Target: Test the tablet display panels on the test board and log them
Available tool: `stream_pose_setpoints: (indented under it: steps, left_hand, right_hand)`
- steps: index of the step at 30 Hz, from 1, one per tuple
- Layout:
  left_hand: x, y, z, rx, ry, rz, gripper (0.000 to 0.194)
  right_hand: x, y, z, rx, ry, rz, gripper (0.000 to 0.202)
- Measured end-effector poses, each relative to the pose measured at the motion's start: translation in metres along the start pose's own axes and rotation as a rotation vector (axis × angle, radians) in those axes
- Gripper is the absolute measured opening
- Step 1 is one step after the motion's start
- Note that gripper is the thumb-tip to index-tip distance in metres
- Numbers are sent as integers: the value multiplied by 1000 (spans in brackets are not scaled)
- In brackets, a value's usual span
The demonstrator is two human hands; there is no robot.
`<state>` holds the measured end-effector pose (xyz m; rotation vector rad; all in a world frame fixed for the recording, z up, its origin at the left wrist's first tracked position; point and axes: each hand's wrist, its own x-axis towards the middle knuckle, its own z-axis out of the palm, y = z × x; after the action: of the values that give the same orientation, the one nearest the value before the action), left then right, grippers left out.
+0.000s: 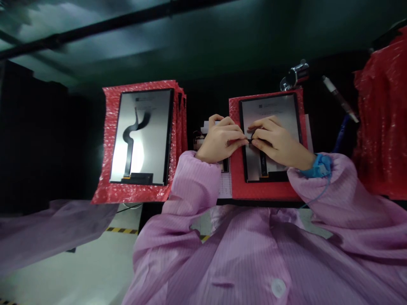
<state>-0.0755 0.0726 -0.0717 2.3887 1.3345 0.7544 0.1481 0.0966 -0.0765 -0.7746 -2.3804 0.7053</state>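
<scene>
A display panel (286, 123) with a dark edge lies on red bubble wrap (237, 186) in front of me. Its black flex cable (263, 164) runs up from the lower edge to my fingertips. My left hand (221, 137) comes in from the left, thumb and index finger pinched on the cable's upper end. From the right, my right hand (276, 142) pinches the same dark end, the fingertips of both hands nearly touching. The exact part between the fingers is small and mostly hidden.
Another panel (149, 135) with a curved cable lies on stacked red bubble wrap (110, 127) at the left. Red bubble-wrap bags (383, 118) are piled at the right. A marker (340, 98) and a metallic object (299, 73) are near the back. A sleeve (60, 231) shows at lower left.
</scene>
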Motion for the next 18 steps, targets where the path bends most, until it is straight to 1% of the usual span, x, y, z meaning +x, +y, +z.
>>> stream_pose_setpoints:
  steps: [3, 12, 15, 18]
  left_hand:
    - [0, 1, -1, -9, 11, -1, 24]
    - [0, 6, -4, -32, -14, -50, 25]
    - [0, 7, -5, -56, -22, -38, 27]
    - [-1, 8, -5, -82, 0, -15, 23]
  right_hand:
    - [0, 0, 0, 9, 4, 5, 23]
    - [0, -1, 1, 41, 14, 22, 23]
    - [0, -2, 1, 85, 3, 38, 22]
    - [0, -2, 3, 106, 3, 35, 21]
